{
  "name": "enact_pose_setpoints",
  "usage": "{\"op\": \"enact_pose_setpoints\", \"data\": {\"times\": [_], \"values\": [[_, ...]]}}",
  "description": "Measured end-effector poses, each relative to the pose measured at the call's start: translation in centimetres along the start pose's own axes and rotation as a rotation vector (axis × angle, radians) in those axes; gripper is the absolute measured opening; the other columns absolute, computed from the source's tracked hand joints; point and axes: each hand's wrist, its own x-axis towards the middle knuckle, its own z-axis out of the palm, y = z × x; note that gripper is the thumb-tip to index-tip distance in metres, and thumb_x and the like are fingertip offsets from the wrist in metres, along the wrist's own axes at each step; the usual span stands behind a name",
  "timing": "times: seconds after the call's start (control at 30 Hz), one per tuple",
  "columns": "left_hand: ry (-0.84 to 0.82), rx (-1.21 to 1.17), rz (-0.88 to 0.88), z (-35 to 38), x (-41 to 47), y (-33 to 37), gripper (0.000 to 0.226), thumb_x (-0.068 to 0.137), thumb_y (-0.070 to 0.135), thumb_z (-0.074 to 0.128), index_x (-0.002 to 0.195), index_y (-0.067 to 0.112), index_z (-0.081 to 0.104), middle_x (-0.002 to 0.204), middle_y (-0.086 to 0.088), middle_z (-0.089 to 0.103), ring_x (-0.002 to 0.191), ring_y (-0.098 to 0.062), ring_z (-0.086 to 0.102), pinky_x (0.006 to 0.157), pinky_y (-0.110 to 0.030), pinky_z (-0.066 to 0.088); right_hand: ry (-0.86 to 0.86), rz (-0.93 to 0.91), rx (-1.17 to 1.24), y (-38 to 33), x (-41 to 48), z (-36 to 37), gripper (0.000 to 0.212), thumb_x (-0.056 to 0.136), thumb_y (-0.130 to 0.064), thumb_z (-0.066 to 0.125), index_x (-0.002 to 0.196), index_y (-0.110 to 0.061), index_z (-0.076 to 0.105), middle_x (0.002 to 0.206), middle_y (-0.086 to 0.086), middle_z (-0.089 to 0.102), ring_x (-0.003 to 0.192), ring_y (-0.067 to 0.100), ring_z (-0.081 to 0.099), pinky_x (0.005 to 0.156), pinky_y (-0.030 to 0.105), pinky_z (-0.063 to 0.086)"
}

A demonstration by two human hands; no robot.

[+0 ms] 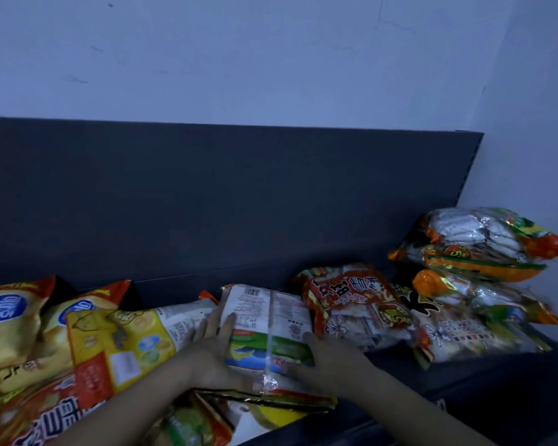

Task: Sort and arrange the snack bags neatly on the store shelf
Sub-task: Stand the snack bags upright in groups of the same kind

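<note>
A white snack bag with a green band lies back side up in the middle of the dark shelf. My left hand grips its left edge and my right hand grips its right edge. It rests on other bags with gold-edged seams. To its right lies a red bag, then a flat bag with black lettering. Two orange-ended bags are stacked at the far right. Yellow bags and a yellow and red bag crowd the left.
A dark back panel rises behind the shelf, with a pale wall above and at the right. The shelf's front lip runs along the bottom right. Bare shelf surface shows in front of the right-hand bags.
</note>
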Motion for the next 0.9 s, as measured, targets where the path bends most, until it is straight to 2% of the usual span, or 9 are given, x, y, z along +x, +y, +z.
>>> {"op": "enact_pose_setpoints", "data": {"times": [0.1,0.2,0.27,0.33,0.43,0.53,0.6,0.67,0.9], "values": [[0.065,-0.084,0.052,0.5,-0.3,-0.6,0.166,0.011,0.100,0.035,0.147,0.024,-0.022,0.153,-0.002,-0.029,0.144,-0.029,-0.017,0.117,-0.040,-0.002,-0.063,-0.028,0.097,-1.2,-0.4,1.3,0.107,0.077,-0.064,0.059,0.150,-0.017,-0.003,0.142,0.010,0.039,0.127,0.027,0.042,0.105,0.037,0.037],[0.121,-0.165,0.081,1.2,-0.3,-0.9,0.145,0.046,0.079,0.068,0.147,0.025,-0.021,0.155,-0.001,-0.026,0.144,-0.030,-0.017,0.118,-0.042,0.004,-0.107,0.004,0.150,-2.4,-1.2,1.2,0.115,0.076,-0.066,0.060,0.149,-0.017,-0.014,0.141,0.006,0.040,0.124,0.022,0.045,0.102,0.029,0.040],[0.181,-0.224,0.125,1.3,-0.4,-1.1,0.131,0.064,0.059,0.076,0.148,0.022,-0.017,0.155,0.000,-0.025,0.145,-0.024,-0.015,0.118,-0.036,0.009,-0.077,0.045,0.196,-3.2,-1.5,1.4,0.114,0.074,-0.066,0.062,0.149,-0.020,-0.010,0.141,0.006,0.040,0.122,0.021,0.046,0.096,0.025,0.040],[0.245,-0.251,0.156,1.1,-0.7,-1.2,0.123,0.069,0.049,0.078,0.150,0.019,-0.010,0.156,-0.001,-0.017,0.146,-0.019,-0.003,0.113,-0.025,0.017,0.002,0.076,0.254,-3.9,-1.6,1.6,0.110,0.072,-0.065,0.064,0.150,-0.022,-0.001,0.137,0.004,0.044,0.119,0.020,0.048,0.090,0.023,0.041],[0.292,-0.286,0.160,-0.3,-1.3,-1.9,0.112,0.069,0.039,0.081,0.150,0.017,0.006,0.156,-0.002,0.002,0.142,-0.016,0.018,0.100,-0.013,0.027,0.065,0.065,0.319,-5.1,-1.5,1.2,0.105,0.071,-0.064,0.066,0.149,-0.023,0.009,0.133,0.001,0.049,0.116,0.018,0.051,0.089,0.024,0.044],[0.330,-0.334,0.115,-2.4,-2.3,-3.3,0.109,0.063,0.037,0.086,0.147,0.014,0.020,0.149,-0.003,0.018,0.130,-0.013,0.034,0.093,-0.012,0.031,0.128,0.012,0.352,-6.9,-1.6,-0.3,0.102,0.067,-0.066,0.068,0.147,-0.026,0.018,0.129,0.000,0.049,0.114,0.017,0.051,0.090,0.026,0.045],[0.393,-0.375,0.095,-3.7,-2.9,-3.7,0.108,0.063,0.034,0.086,0.147,0.014,0.021,0.145,-0.002,0.024,0.117,-0.007,0.035,0.089,-0.013,0.030,0.200,-0.031,0.332,-7.9,-1.7,-2.0,0.104,0.064,-0.067,0.069,0.146,-0.028,0.019,0.124,-0.001,0.048,0.109,0.016,0.051,0.085,0.026,0.045],[0.450,-0.420,0.111,-4.7,-3.3,-3.1,0.106,0.065,0.034,0.085,0.148,0.015,0.021,0.142,0.001,0.026,0.112,-0.004,0.032,0.088,-0.013,0.029,0.283,-0.064,0.255,-8.3,-1.9,-4.3,0.104,0.062,-0.069,0.069,0.145,-0.031,0.020,0.123,-0.001,0.047,0.109,0.017,0.050,0.085,0.028,0.045],[0.541,-0.549,0.263,-4.4,0.0,4.8,0.106,0.068,0.040,0.081,0.148,0.017,0.016,0.143,0.006,0.020,0.116,-0.003,0.031,0.085,-0.010,0.028,0.393,-0.019,0.056,-2.2,-3.3,-10.7,0.099,0.068,-0.065,0.068,0.146,-0.032,0.016,0.123,0.003,0.043,0.114,0.021,0.047,0.089,0.032,0.045]]}}
